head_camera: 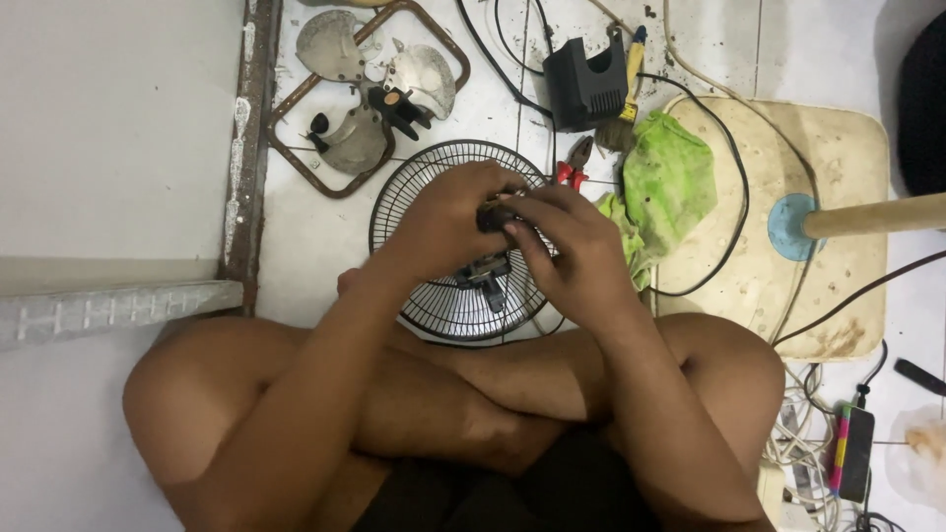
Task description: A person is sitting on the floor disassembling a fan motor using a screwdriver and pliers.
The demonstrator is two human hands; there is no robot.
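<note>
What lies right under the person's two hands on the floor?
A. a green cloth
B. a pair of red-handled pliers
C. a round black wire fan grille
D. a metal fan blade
C: the left hand and right hand hold a small dark part directly over the round black wire fan grille.

On the floor [315, 246], the wire fan guard [414, 197] lies just before the person's crossed legs, with the fan blade [370, 99] behind it to the left, the pliers [574, 163] and cloth [668, 177] just to its right, and the fan base [847, 197] farther right.
</note>
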